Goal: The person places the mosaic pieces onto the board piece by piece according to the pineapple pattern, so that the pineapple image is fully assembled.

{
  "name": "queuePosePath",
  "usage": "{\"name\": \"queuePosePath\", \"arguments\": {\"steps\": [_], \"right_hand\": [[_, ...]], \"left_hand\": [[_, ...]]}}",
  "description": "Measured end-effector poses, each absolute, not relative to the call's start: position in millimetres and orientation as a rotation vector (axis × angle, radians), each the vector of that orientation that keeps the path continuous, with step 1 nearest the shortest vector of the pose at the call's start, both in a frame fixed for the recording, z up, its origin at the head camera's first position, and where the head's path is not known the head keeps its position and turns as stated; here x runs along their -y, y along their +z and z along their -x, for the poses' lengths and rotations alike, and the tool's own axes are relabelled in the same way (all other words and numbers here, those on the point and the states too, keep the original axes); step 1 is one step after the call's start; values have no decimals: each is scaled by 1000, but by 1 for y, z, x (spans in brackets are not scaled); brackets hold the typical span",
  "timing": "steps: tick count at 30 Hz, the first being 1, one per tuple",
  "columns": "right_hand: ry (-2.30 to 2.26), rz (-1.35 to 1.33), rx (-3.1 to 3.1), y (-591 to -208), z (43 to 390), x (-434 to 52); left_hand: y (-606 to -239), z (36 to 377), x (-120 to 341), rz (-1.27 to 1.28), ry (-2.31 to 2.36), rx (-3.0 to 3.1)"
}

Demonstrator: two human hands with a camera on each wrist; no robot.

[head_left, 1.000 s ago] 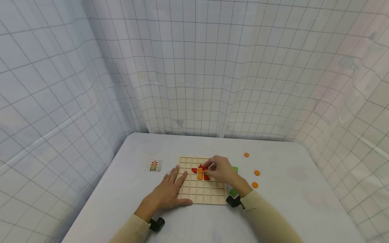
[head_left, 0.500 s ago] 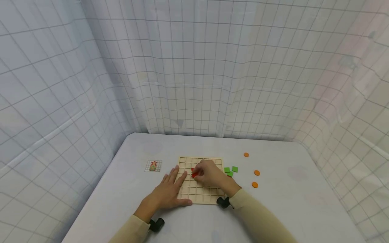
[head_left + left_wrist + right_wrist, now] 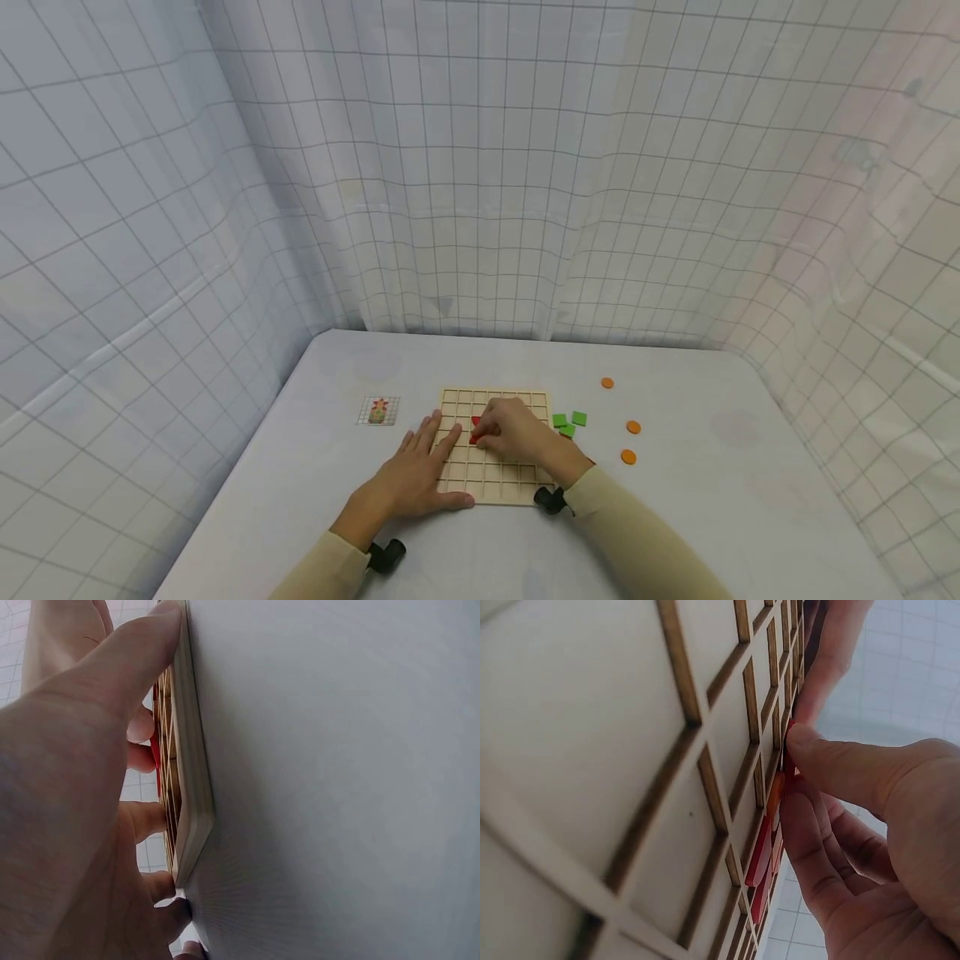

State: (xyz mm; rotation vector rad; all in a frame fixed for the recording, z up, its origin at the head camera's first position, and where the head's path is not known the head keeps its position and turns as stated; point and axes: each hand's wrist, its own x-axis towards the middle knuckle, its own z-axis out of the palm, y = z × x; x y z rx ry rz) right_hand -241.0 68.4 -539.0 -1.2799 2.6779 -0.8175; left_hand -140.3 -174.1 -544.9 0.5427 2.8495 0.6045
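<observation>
A wooden grid board (image 3: 489, 493) lies on the white table. My right hand (image 3: 512, 432) pinches a small red piece (image 3: 790, 746) between thumb and fingertips, low over the cells left of the board's middle. Other red pieces (image 3: 760, 851) and an orange piece (image 3: 774, 793) sit in nearby cells, mostly covered by that hand in the head view. With fingers spread, my left hand (image 3: 414, 479) rests on the board's left side. Its thumb (image 3: 150, 645) lies along the near edge.
A small picture card (image 3: 378, 410) lies left of the board. Several green squares (image 3: 567, 431) lie by its right edge, partly behind my right wrist. Farther right are 3 orange discs (image 3: 633, 427). Grid-patterned curtains (image 3: 480, 208) surround the table.
My right hand has moved left over the board from the right side of the red and orange pieces, then lowered slightly toward me with a red piece. The left hand stays in place.
</observation>
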Motion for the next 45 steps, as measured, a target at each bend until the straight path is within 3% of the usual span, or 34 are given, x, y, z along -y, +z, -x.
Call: {"name": "queuePosePath", "arguments": {"steps": [23, 45], "right_hand": [[-823, 1279, -2708, -539, 240, -65], [-867, 1369, -2740, -539, 237, -91]], "left_hand": [[-545, 142, 174, -551, 586, -2858], [-551, 143, 176, -535, 588, -2857]]}}
